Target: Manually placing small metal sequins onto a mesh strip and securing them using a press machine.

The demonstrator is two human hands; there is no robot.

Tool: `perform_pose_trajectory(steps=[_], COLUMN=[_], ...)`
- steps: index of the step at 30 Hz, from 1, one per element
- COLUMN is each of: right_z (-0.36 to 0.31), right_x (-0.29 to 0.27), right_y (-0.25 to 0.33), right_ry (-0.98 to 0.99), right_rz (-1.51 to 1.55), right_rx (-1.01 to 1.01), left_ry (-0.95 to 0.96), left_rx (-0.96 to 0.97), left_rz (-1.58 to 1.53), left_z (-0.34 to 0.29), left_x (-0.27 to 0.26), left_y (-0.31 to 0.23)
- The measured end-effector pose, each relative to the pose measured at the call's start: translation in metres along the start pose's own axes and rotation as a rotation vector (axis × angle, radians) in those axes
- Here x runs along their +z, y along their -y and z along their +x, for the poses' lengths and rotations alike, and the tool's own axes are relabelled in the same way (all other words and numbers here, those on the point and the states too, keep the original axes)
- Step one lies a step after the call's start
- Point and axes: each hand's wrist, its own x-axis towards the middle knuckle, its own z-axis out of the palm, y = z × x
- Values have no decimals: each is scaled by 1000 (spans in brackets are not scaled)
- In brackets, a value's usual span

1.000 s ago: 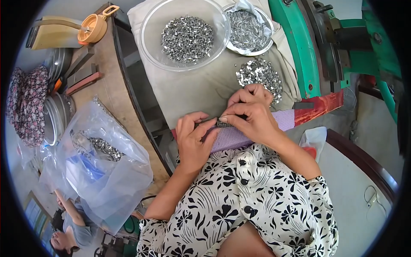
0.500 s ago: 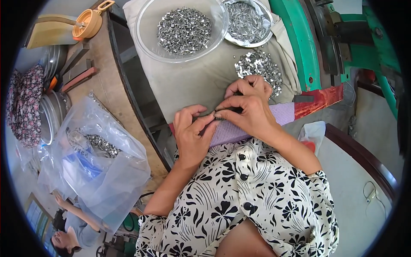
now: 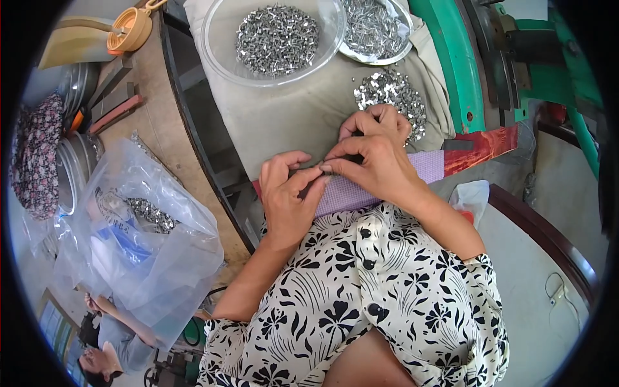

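My left hand point(image 3: 287, 197) and my right hand point(image 3: 380, 158) meet fingertip to fingertip above the near edge of a cloth-covered work surface point(image 3: 271, 129). Both are closed in a pinch, and whatever lies between the tips is too small and covered to make out. Just beyond my right hand lies a loose heap of small flat silvery metal pieces point(image 3: 390, 93). Farther off, a clear plastic bowl point(image 3: 219, 61) holds many small metal parts point(image 3: 277, 40). Beside it, a white lined dish point(image 3: 387, 60) contains thin metal pins point(image 3: 371, 29).
A lilac woven strip point(image 3: 348, 193) runs along the near edge. Green machinery point(image 3: 451, 51) stands at the right. On the left, a wooden table point(image 3: 151, 109) carries a clear plastic bag point(image 3: 161, 258) with metal pieces and an orange lidded container point(image 3: 132, 29). Another person point(image 3: 119, 345) sits at lower left.
My hands stay pinched together with barely any shift of the fingers. The whole view has moved slightly, and the other person's hands at lower left have come together.
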Motion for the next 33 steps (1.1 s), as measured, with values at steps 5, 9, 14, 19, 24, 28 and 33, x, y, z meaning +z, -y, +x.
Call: perform_pose_trajectory(steps=[5, 9, 14, 19, 24, 28, 33], right_z=[0, 1, -3, -4, -6, -9, -9], right_x=[-7, -7, -12, -12, -16, -19, -25], right_y=[-4, -5, -7, -8, -11, -12, -13], right_ry=[9, 12, 6, 3, -6, -6, 48], right_rz=[-21, -11, 18, -5, 4, 3, -2], right_rx=[26, -21, 12, 19, 29, 50, 50], left_ry=[-38, -27, -27, -9, 3, 18, 3], left_rx=[16, 12, -1, -20, -31, -50, -27], left_rz=[-17, -21, -20, -29, -20, -15, -12], left_z=[-1, 0, 1, 2, 3, 2, 3], left_x=[1, 0, -1, -2, -2, -2, -3], left_y=[-1, -2, -4, -5, -6, -5, -6])
